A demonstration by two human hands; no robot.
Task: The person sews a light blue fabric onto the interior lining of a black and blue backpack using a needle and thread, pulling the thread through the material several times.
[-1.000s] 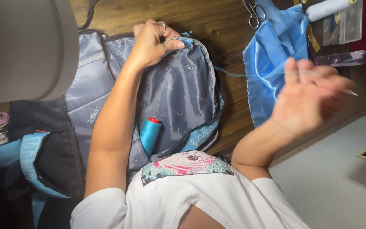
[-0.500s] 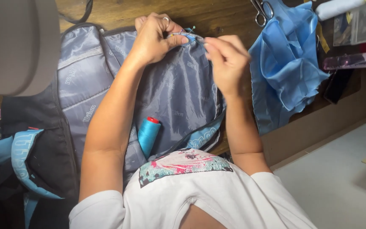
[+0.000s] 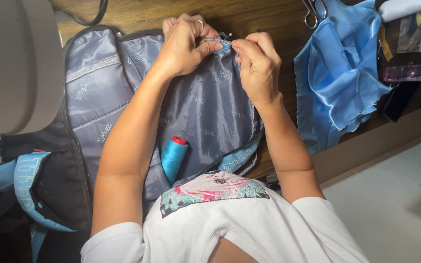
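Your left hand [image 3: 183, 48] pinches the top edge of the grey bag lining [image 3: 205, 112] with closed fingers. Your right hand [image 3: 258, 65] grips a pin [image 3: 224, 38] at that same edge, fingers closed. The lining lies on the wooden bench [image 3: 249, 14]; a blue thread spool [image 3: 173, 157] rests on it.

Warm indoor light, sharp focus, dim left edge.

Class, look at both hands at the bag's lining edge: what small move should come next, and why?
Probably push the pin through the blue edge strip: the left hand pinches the strip against the grey lining, and the right hand pinches beside the pin.
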